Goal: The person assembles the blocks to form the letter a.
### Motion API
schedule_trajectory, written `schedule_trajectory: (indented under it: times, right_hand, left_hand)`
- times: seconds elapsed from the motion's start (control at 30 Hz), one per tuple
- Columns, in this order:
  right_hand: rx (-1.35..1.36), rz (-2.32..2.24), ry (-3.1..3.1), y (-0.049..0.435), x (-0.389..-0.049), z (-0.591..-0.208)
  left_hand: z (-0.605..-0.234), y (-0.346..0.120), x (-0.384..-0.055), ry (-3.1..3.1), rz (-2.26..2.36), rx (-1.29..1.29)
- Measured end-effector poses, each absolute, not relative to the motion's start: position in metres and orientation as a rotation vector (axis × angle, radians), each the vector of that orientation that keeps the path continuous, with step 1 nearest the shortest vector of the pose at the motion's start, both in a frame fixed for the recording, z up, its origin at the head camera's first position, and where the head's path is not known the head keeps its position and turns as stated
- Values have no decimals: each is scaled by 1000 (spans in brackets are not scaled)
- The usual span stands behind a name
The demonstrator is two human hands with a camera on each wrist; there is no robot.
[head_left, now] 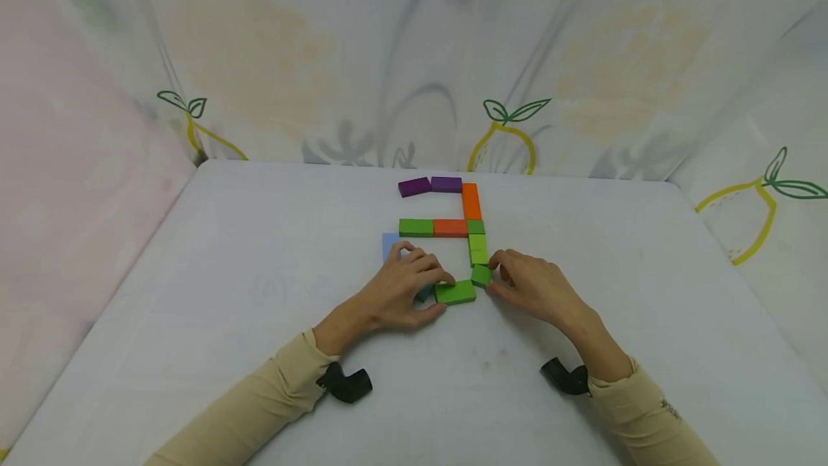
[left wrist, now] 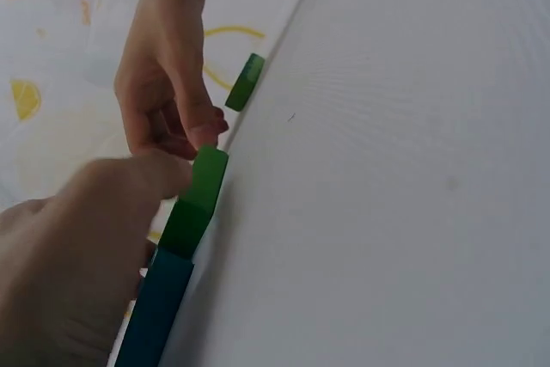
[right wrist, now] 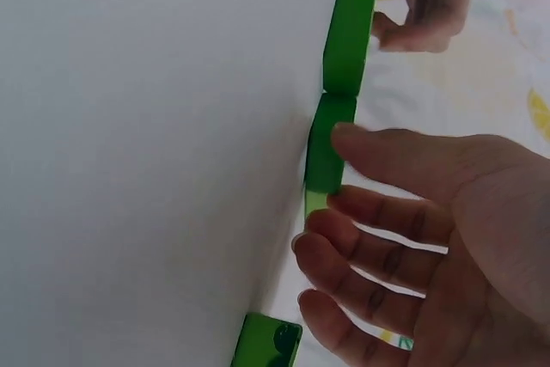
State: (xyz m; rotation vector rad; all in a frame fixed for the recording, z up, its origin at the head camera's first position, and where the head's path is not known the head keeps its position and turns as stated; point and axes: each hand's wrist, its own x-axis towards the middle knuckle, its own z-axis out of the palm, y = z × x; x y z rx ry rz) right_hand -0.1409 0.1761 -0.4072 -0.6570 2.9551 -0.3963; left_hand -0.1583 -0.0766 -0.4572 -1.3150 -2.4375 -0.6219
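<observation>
My left hand (head_left: 407,290) pinches a light green wooden block (head_left: 456,293) by its left part, thumb at the near side and a fingertip at the far side. To the right, my right hand (head_left: 537,286) has thumb and index finger about a small green block (head_left: 481,276). In the right wrist view the thumb (right wrist: 357,143) rests on that small green block (right wrist: 331,143), one corner of which meets the longer block (right wrist: 351,32). A teal block (left wrist: 159,307) adjoins the light green one and is partly hidden by the left hand. A pale blue block (head_left: 390,243) shows behind its knuckles.
Away from me the row continues with a yellow-green block (head_left: 477,250), a tiny green block (head_left: 475,226) and an orange block (head_left: 471,201). Leftward branches hold a red-orange block (head_left: 449,228), a green block (head_left: 416,227) and two purple blocks (head_left: 446,184). A printed curtain (head_left: 414,56) hangs behind the white table (head_left: 259,250).
</observation>
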Motion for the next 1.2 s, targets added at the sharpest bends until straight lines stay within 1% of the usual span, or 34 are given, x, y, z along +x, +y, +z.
schedule_trajectory:
  times: [0.1, 0.23, 0.43, 0.6, 0.83, 1.2]
  right_hand:
    - [-658, -433, 2919, 181, -142, -403]
    - [-703, -489, 2861, 194, -143, -395]
    - [-737, -513, 2718, 218, -144, -386]
    - [-683, -516, 2612, 233, -143, -381]
    - [-585, -520, 2587, 243, -141, -378]
    - [-587, -514, 2577, 244, -143, -379]
  left_hand:
    - [-452, -85, -166, -2458, -714, -1314]
    - [-446, -112, -180, -2537, -820, -1273]
    - [-450, -140, -195, -2680, -904, -1076]
    - [-457, -144, -200, -2705, -991, -951]
    - [-463, -146, -204, -2639, -1056, -949]
    - [-466, -149, -203, -2631, -1089, -938]
